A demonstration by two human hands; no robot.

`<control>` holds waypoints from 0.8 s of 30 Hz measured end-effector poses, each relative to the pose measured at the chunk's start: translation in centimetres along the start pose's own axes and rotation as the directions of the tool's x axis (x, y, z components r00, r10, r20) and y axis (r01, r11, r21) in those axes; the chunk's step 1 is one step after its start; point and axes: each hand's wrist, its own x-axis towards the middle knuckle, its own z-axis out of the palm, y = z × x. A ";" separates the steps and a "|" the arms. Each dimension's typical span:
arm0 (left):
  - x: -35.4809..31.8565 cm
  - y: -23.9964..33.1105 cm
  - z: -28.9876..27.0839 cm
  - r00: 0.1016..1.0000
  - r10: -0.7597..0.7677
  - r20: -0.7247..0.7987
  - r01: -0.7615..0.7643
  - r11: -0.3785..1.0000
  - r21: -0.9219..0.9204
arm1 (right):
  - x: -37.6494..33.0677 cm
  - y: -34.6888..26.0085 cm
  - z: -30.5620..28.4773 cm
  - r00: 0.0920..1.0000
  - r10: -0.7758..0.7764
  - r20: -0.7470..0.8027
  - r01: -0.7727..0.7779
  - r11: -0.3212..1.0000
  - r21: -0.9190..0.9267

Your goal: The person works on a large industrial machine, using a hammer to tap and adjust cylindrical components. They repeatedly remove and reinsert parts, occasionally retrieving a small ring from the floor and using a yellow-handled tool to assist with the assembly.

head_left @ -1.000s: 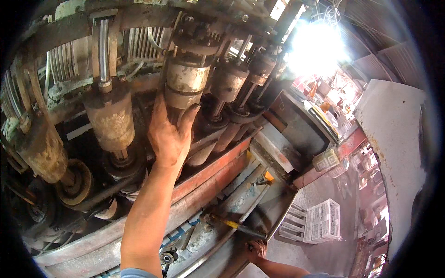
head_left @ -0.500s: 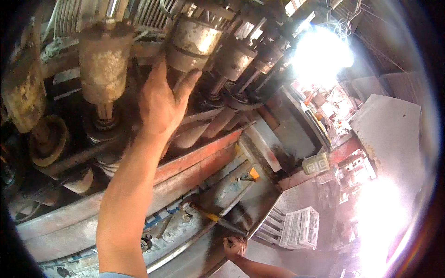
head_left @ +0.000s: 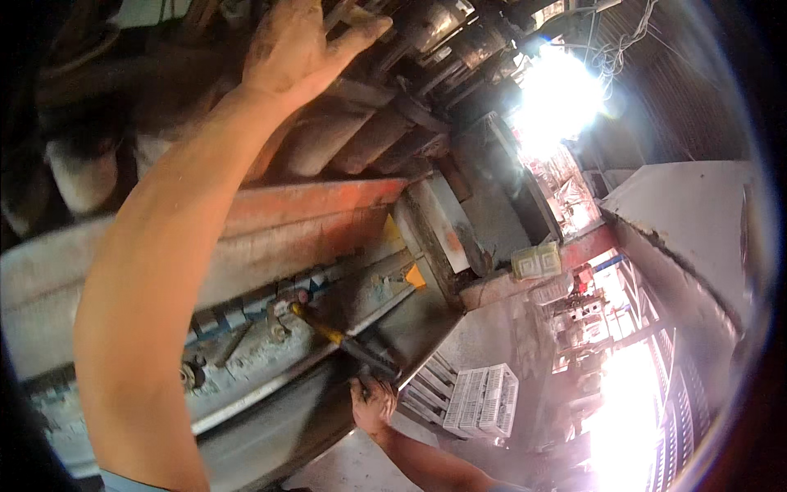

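Observation:
My left hand reaches up at the far side among the dark metal cylinders of a machine. Its thumb stretches out apart to the right, and the picture's upper edge cuts off the other fingers, so what they touch cannot be made out. Lower down, my right hand has its fingers curled over the outer edge of a metal ledge. Just beyond that hand lies a tool with a yellow and black handle, which the hand does not hold.
An orange-red metal beam runs below the cylinders. Small parts and grey debris line the ledge's trough, near an orange piece. A white slatted crate stands at right, below a pale plastic container. Bright lights glare at right.
The view has swung down the machine. My left hand appears higher, away from the worn cylinder it was against, and its fingers leave the picture. My right hand stays at the ledge's edge.

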 end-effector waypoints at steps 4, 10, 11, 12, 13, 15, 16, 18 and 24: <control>-8.4 4.5 -7.1 0.965 0.156 0.212 -0.179 0.979 0.096 | -0.4 0.6 0.8 0.998 0.037 -0.041 -0.038 0.999 -0.020; -25.0 13.1 -28.4 0.394 -0.311 0.865 -0.015 0.938 0.345 | -0.9 2.6 2.3 0.981 -0.092 -0.168 0.116 0.984 0.138; -27.4 14.5 -31.9 0.275 -0.468 0.840 -0.079 0.859 0.505 | -1.6 3.1 1.9 0.970 -0.189 -0.150 0.219 0.951 0.219; -29.1 15.7 -35.8 0.275 -0.521 0.808 -0.051 0.831 0.554 | -2.3 3.4 1.0 0.946 -0.275 -0.170 0.315 0.905 0.286; -30.4 16.5 -39.1 0.297 -0.562 0.772 0.140 0.825 0.547 | -3.3 3.6 -0.4 0.930 -0.333 -0.156 0.368 0.864 0.344; -33.3 17.8 -44.8 0.347 -0.741 0.575 0.218 0.660 0.719 | -5.1 4.2 -5.4 0.983 -0.170 0.067 0.065 0.670 0.739; -34.1 17.8 -47.0 0.276 -0.842 0.464 0.303 0.534 0.790 | -6.1 4.2 -8.7 0.958 -0.103 0.267 -0.174 0.530 0.830; -35.8 17.3 -49.4 0.376 -0.899 0.225 0.451 0.390 0.803 | -6.2 3.9 -17.1 0.971 -0.237 -0.043 0.188 0.635 0.750; -37.9 15.4 -49.1 0.528 -0.805 0.271 0.250 0.453 0.856 | -5.1 -2.2 -40.8 0.620 -0.498 -0.606 0.761 0.568 0.313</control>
